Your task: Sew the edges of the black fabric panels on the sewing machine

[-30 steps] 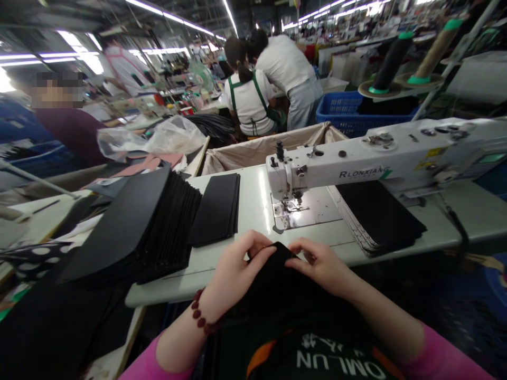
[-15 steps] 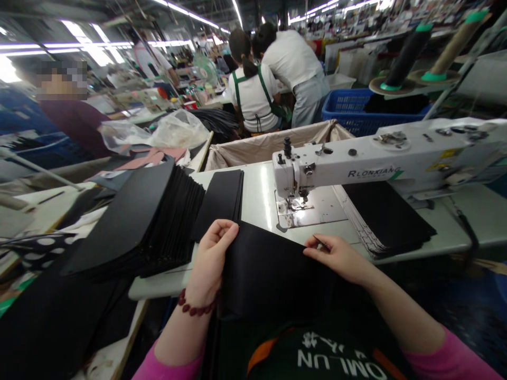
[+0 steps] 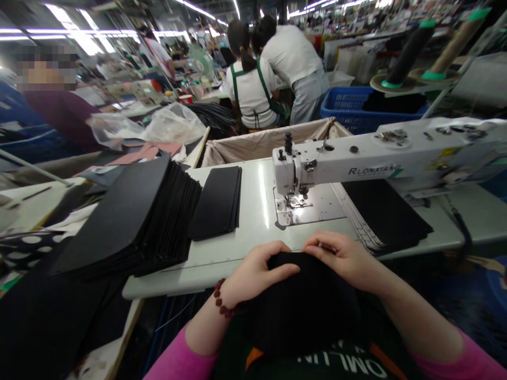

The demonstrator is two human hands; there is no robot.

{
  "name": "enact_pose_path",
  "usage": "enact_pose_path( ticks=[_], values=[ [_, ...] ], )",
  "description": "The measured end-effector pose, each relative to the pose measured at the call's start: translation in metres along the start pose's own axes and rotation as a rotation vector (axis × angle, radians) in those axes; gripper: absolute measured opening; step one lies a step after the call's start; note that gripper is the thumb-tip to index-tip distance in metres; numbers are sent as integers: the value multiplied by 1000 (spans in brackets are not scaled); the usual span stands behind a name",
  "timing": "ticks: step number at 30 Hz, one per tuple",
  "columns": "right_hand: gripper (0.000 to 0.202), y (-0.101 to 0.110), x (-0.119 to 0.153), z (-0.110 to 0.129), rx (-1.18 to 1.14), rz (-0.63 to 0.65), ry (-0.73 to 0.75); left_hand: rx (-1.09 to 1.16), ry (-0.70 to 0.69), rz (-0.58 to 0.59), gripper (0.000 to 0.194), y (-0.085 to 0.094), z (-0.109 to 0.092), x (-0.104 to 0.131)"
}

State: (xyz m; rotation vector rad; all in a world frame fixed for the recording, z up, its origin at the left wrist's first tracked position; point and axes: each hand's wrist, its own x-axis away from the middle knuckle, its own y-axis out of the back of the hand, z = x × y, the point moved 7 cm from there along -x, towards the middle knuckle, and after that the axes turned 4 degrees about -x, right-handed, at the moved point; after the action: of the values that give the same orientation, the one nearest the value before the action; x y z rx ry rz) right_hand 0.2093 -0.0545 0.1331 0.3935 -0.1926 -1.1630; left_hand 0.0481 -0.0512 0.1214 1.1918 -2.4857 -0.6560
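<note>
A black fabric panel [image 3: 304, 301] hangs in front of my apron, its top edge bent into a curve. My left hand [image 3: 265, 266], with a red bead bracelet at the wrist, grips that edge between thumb and fingers. Close beside it, my right hand [image 3: 336, 253] pinches the same edge; a small dark thing shows at its fingertips, too small to name. Beyond the hands stands a white sewing machine [image 3: 336, 161], its needle area over a metal plate [image 3: 325, 206].
A tall stack of black panels [image 3: 119, 211] and a smaller stack [image 3: 216, 203] lie left on the pale table [image 3: 253, 211]. More black pieces [image 3: 388, 216] lie under the machine arm. Thread cones [image 3: 412, 55], a blue basket [image 3: 344, 105] and several people are behind.
My left hand has moved right along the panel's edge, up close to my right hand. The edge, straight before, now bends between them. The right hand has shifted little.
</note>
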Motion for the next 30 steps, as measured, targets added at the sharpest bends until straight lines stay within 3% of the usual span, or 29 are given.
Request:
enact_pose_path(
  ticks=[2,4,8,14,30],
  values=[
    [28,17,7,-3,107,-207,-45,101,69,-25,22,2,1,3],
    [28,24,17,-4,222,-291,-110,196,122,-25,22,2,0,6],
    [23,2,30,4,321,-153,-130,326,193,-18,23,-1,0,13],
    [18,-25,39,19,366,-162,-50,375,196,-50,21,-2,1,17],
    [18,-32,38,24,354,-171,-32,217,152,-53,21,1,-11,18]
  ],
)
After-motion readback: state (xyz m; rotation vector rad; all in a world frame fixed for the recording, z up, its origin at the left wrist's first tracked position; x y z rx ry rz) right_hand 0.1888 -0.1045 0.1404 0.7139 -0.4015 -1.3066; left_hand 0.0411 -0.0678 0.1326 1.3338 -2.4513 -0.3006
